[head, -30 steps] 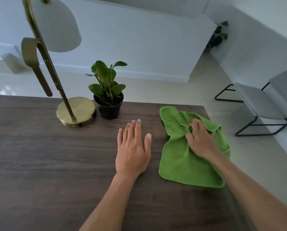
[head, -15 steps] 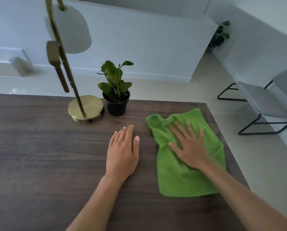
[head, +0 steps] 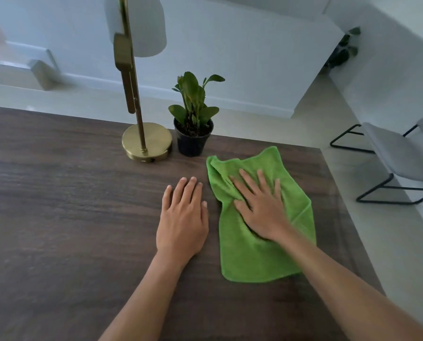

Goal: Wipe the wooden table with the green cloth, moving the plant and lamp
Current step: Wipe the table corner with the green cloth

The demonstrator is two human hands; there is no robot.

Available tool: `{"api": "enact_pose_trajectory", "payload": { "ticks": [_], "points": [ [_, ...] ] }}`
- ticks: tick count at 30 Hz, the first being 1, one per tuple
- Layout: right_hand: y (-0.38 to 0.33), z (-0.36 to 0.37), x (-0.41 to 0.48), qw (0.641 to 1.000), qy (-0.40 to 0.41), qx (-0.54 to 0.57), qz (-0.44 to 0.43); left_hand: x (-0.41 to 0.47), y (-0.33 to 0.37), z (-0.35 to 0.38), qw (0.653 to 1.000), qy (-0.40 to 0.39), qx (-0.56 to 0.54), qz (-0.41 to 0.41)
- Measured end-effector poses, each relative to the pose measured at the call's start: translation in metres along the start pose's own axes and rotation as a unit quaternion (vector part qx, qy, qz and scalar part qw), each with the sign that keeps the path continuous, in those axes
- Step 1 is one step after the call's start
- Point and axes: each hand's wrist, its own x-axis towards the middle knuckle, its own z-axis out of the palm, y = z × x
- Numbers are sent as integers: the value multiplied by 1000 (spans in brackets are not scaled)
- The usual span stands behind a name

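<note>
From the head view, the right hand point(head: 261, 207) presses flat, fingers spread, on the green cloth point(head: 257, 252) near the wooden table point(head: 58, 217)'s right edge. The left hand point(head: 182, 217) rests flat beside it. A black pot point(head: 192, 141) holds soil and the plant point(head: 193, 99), just beside the lamp point(head: 146, 141)'s brass base.

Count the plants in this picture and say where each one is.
2. One plant stands in a black pot on the wooden table, beside the lamp. A second plant is far back at the upper right, beyond the white wall; more may be hidden.
</note>
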Motion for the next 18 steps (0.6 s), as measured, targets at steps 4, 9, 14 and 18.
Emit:
{"api": "enact_pose_trajectory", "payload": {
  "ticks": [4,9,14,18],
  "points": [
    [86,-8,-30,990,0,9,137,0,1,-1,1000,-17,7,9],
    [83,-29,74,950,4,75,303,0,2,-1,1000,-9,-5,12],
    [7,-19,72,989,-21,21,144,2,4,0,1000,7,-21,-2],
    [1,3,-44,1000,-10,-7,12,1,5,-2,1000,-7,-2,-3]
  ]
}}
